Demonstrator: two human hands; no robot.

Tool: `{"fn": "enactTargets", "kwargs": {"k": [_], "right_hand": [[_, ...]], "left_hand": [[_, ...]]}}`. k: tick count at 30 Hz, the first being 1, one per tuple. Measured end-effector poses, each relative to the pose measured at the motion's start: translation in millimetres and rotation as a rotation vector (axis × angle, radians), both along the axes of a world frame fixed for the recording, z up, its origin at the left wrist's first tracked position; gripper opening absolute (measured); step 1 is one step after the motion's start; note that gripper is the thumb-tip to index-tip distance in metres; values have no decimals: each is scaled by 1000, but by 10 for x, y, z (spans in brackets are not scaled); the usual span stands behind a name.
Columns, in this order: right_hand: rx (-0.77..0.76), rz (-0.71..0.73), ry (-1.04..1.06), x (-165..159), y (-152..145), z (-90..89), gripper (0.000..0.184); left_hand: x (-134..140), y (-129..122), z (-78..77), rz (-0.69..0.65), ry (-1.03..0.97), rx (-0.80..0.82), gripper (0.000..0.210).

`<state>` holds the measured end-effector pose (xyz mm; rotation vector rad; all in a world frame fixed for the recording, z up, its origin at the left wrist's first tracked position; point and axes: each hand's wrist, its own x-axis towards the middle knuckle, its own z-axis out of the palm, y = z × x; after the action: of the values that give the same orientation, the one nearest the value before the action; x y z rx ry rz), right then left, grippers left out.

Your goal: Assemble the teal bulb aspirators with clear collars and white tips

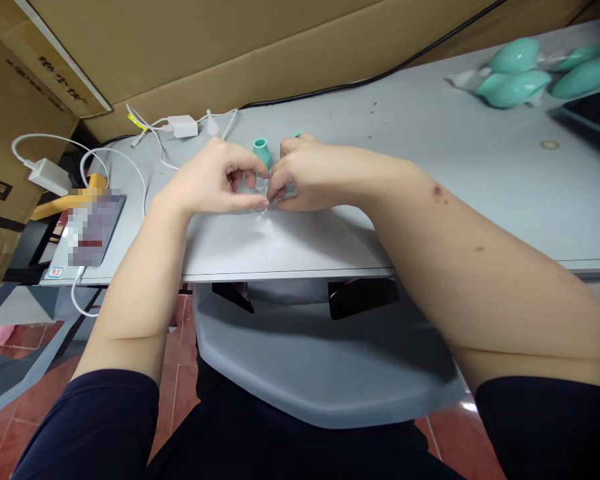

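Note:
Close together above the desk, my left hand point(225, 177) and my right hand point(300, 173) meet at a small clear, see-through piece point(263, 183). The left thumb and forefinger curve round its left side. At its right side, my right fingers are pinched together and partly hide it. Its exact kind is too small and blurred to tell. Just behind the hands stands a small teal vase-shaped part point(261, 152) with an open round top. Another bit of teal point(298, 135) peeks out behind my right hand, mostly hidden.
Several glossy teal pieces point(515, 89), some in clear wrap, lie at the far right beside a dark object point(595, 127). White cables with a charger point(183, 126) and a phone point(97, 230) occupy the left. Cardboard point(230, 40) walls the back. An open grey drawer point(325, 367) sits below.

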<state>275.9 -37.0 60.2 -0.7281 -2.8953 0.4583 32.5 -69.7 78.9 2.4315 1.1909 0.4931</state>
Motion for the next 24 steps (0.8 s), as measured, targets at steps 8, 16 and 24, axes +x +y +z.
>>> {"fn": "enactTargets", "kwargs": {"k": [8,16,24], "right_hand": [[62,-21,-66,-8,-85,72,29],[72,-40,-58,-39,-35,2,26],[66,-45,-3,-29,38,-58,25]], "left_hand": [[-86,92,-98,-22,13,-56,23],[-52,114,-198,-35,41,-44,14],[-94,113,-121,-33,-50,-139,14]]}}
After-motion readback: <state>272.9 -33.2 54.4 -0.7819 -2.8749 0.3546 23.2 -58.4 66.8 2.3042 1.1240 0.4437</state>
